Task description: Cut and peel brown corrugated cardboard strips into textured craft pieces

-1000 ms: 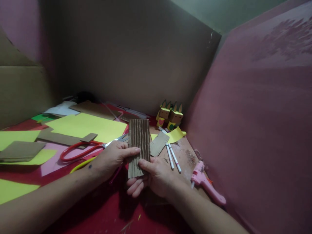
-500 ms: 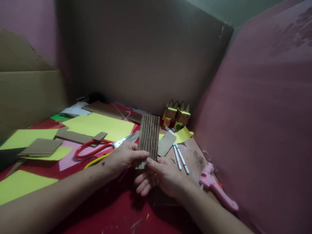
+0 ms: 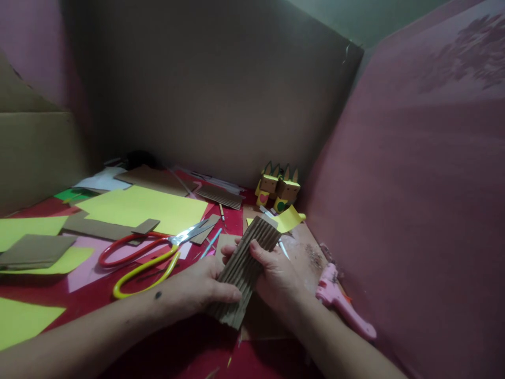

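Between my two hands is a strip of corrugated cardboard (image 3: 246, 268), its ridged face up and its length slanting toward the upper right. My left hand (image 3: 209, 287) grips its lower left part, thumb across the ridges. On the right side, my right hand (image 3: 276, 271) holds it higher up, with the thumb on top and the other fingers hidden beneath. Left of the strip lie large scissors (image 3: 169, 245) with one red and one yellow handle, blades slightly apart and pointing to the upper right.
Yellow paper sheets (image 3: 145, 208) and cardboard pieces (image 3: 37, 251) cover the left side of the red surface (image 3: 185, 331). At the right lies a pink glue gun (image 3: 343, 302). Small cardboard figures (image 3: 278, 187) stand near the back wall. A pink wall (image 3: 414, 184) bounds the right.
The cardboard strip has tilted from upright to a rightward slant and come lower. My right hand has moved up along its side. The view has shifted slightly right.
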Motion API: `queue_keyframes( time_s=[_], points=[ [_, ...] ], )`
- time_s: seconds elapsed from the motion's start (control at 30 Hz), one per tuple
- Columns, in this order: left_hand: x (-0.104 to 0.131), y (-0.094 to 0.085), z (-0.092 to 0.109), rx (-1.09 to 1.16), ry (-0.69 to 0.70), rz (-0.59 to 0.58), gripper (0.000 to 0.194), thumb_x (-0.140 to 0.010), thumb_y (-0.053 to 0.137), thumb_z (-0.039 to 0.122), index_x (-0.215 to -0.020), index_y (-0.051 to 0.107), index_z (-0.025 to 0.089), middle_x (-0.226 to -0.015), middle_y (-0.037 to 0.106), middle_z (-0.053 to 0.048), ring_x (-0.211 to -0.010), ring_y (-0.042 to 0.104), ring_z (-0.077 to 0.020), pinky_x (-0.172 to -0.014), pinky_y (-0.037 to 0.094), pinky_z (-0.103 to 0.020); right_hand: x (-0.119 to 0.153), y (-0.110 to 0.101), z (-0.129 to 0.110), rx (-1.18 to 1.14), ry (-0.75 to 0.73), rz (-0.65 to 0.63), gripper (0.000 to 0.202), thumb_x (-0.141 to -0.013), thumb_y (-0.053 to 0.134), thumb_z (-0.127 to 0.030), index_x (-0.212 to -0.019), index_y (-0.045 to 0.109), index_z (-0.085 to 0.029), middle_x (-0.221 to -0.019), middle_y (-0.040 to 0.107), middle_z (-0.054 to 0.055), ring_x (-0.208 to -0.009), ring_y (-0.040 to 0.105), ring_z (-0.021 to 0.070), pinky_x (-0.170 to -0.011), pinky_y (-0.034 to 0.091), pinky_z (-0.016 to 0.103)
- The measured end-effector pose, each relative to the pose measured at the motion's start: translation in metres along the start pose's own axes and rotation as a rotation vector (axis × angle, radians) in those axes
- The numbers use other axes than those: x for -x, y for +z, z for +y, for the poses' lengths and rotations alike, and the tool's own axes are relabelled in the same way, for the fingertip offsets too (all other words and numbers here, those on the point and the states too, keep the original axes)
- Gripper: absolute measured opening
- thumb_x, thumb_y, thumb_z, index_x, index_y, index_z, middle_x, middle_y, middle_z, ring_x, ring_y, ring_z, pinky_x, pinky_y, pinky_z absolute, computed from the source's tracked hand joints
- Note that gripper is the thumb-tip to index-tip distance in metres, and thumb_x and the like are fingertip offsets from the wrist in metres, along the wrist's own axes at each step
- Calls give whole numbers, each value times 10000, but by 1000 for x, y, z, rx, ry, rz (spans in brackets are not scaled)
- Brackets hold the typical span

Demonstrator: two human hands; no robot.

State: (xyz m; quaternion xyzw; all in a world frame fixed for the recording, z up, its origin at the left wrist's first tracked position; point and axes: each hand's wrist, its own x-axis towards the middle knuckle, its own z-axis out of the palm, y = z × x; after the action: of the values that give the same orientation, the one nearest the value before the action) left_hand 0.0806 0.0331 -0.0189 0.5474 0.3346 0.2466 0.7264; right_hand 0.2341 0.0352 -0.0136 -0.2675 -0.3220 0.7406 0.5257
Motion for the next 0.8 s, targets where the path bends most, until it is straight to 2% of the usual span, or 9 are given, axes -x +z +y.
queue_keyframes(
  time_s=[0.13,0.2,0.33,0.4,0.53,0.63,0.8],
  points=[
    [5,9,7,39,-19,-9,182,-568,771,295,-603,672,147,-569,618,6,-518,535,-119,-506,377,-222,2,4,-10,11,-85,-20,395,-609,836,-197,-968,675,-160,-876,768,82,-836,731,255,-833,571,455],
    [6,12,8,47,-27,-4,170,-561,775,285,-609,677,154,-574,626,12,-527,546,-122,-524,401,-229,3,6,-14,47,-69,11,359,-605,821,-160,-936,680,-144,-869,770,93,-772,734,234,-793,585,416],
    [7,17,8,58,-80,2,208,-545,786,313,-637,689,153,-595,650,0,-545,578,-146,-561,446,-261,2,5,-14,28,-49,55,282,-616,795,-158,-870,675,-131,-699,747,69,-696,732,252,-777,589,462],
    [7,18,9,37,-92,11,240,-554,786,345,-648,689,146,-605,651,-9,-553,573,-148,-566,439,-261,2,4,-11,22,-41,62,294,-613,796,-159,-876,668,-128,-688,741,66,-709,734,261,-805,579,485],
    [9,14,12,-63,-15,137,313,-655,734,454,-642,677,147,-586,614,2,-527,506,-117,-520,368,-236,3,3,-7,36,-38,12,362,-623,806,-181,-949,655,-137,-817,759,81,-824,732,262,-866,557,474],
    [9,12,13,-81,33,219,334,-663,708,477,-595,657,154,-566,594,11,-509,473,-110,-497,328,-236,5,5,-2,57,-28,-23,382,-618,804,-178,-972,668,-138,-864,758,88,-911,718,271,-900,540,454],
    [7,17,13,-107,35,248,312,-622,698,453,-520,622,168,-518,549,28,-491,442,-110,-494,307,-241,6,10,5,74,-4,83,296,-581,791,-217,-847,701,-123,-648,712,75,-787,728,302,-831,557,479]
  ],
)
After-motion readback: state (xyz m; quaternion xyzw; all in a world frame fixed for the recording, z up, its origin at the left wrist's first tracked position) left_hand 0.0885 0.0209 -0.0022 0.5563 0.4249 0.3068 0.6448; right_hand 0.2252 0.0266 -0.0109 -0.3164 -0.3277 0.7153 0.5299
